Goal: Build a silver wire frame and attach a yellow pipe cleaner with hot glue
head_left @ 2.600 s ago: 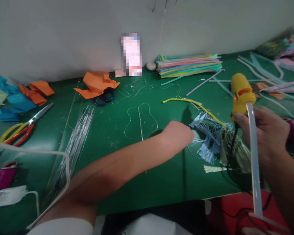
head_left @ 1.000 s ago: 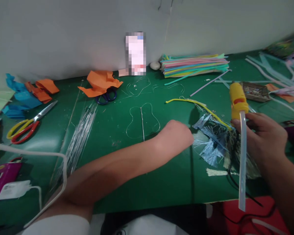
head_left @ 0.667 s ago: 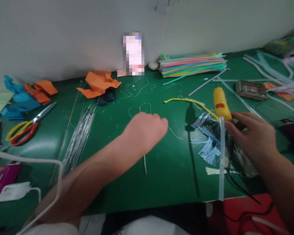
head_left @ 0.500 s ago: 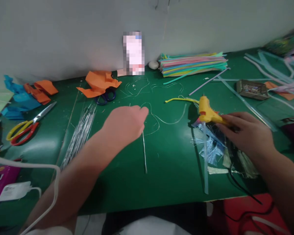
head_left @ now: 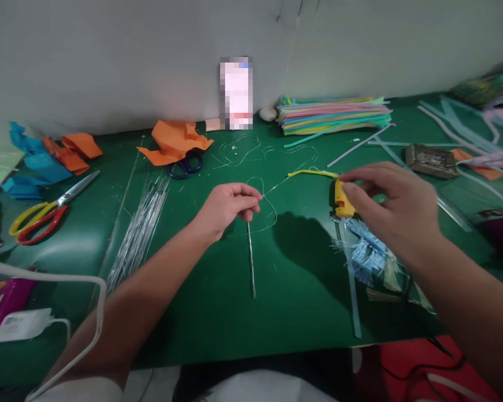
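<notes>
Head view: my left hand (head_left: 229, 210), nearer, pinches the wire (head_left: 275, 187), slanting far-right; my right hand (head_left: 400, 205) curls by the glue gun (head_left: 343, 202), grip undetermined.

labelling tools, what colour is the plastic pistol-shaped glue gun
The glue gun is mostly yellow; head view.

Glue gun (head_left: 342, 202) partly behind right hand (head_left: 396, 204), phone screen (head_left: 236, 92) blurred

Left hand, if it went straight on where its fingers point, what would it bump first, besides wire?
Past the wire it pinches, the left hand would probably meet the glue gun first, off to its right; depth is unclear, so it might pass above.
</notes>
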`<state>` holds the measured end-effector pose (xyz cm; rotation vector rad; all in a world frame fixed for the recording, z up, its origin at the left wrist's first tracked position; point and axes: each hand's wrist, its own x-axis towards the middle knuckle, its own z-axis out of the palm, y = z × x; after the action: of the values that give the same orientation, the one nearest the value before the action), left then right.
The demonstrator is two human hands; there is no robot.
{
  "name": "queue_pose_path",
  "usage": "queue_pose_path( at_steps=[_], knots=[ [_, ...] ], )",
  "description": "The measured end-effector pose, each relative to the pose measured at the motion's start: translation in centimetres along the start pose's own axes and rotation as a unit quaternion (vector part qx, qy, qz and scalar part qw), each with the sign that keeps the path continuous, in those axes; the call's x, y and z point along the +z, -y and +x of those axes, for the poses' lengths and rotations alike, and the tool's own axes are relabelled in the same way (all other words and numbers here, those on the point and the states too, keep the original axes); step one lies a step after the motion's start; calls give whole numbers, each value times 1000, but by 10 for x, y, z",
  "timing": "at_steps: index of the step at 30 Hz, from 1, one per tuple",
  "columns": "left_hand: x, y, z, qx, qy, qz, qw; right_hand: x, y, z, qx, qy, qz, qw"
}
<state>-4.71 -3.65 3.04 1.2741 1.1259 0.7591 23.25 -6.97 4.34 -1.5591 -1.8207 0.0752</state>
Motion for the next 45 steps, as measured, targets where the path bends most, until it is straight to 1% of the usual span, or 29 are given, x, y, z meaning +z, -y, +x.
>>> queue_pose_path(
  at_steps=[2,3,4,5,6,7,9,10,11,12,13,14,18,21,23,25,28,30,31,32,33,34,35,37,38,39,41,43,45],
  knots=[
    [1,3,-2,40,-42,42,997,13,20,15,113,60,86,988],
    [0,5,-3,78,-71,83,991,19,30,21,156,111,112,975],
    [0,7,-4,129,-103,141,976,26,38,27,188,168,147,956],
    [-1,9,-5,194,-130,218,948,32,45,31,207,209,192,936],
    [-2,11,-6,267,-146,309,901,37,52,34,218,229,240,918],
    [-2,12,-7,342,-152,401,836,43,58,36,224,234,285,902],
    [0,13,-10,464,-134,548,684,54,66,36,233,236,345,878],
    [3,12,-13,505,-123,590,618,58,69,35,231,235,363,871],
    [7,11,-15,531,-123,612,573,63,71,34,226,236,376,867],
    [12,9,-18,547,-129,621,547,66,72,32,218,235,386,865],
    [17,7,-21,552,-136,625,535,70,73,30,211,234,393,864],
    [22,5,-24,553,-137,628,531,72,73,28,207,231,398,863],
    [35,0,-34,550,-131,635,526,80,73,22,235,224,427,844],
    [35,1,-34,551,-130,634,526,83,72,21,273,217,448,823],
    [34,3,-33,553,-124,633,527,85,71,21,291,212,451,817],
    [34,6,-31,551,-109,631,535,86,69,22,303,209,455,811],
    [35,10,-29,548,-81,618,558,88,67,24,322,222,459,798],
    [33,11,-27,548,-60,591,589,90,65,27,337,250,448,790],
    [29,10,-25,543,-54,569,615,91,63,30,341,263,439,788],
    [24,10,-22,532,-53,542,649,93,61,32,344,277,432,787],
    [17,9,-18,507,-63,510,692,95,59,36,344,288,425,786],
    [8,10,-13,478,-92,468,738,97,57,39,342,297,420,787],
    [-1,12,-7,449,-133,426,774,99,55,42,338,303,415,788],
    [-21,19,6,364,-213,367,829,103,50,47,329,310,402,796],
    [-31,25,13,321,-234,351,848,106,48,48,325,310,395,802],
    [-39,32,19,283,-241,345,862,108,47,49,322,308,388,807],
    [-50,45,30,226,-243,350,876,111,44,49,317,306,377,815],
    [-55,54,38,187,-231,352,887,114,41,48,316,304,367,820],
    [-55,59,42,165,-215,352,896,117,39,48,314,301,356,827]
  ],
)
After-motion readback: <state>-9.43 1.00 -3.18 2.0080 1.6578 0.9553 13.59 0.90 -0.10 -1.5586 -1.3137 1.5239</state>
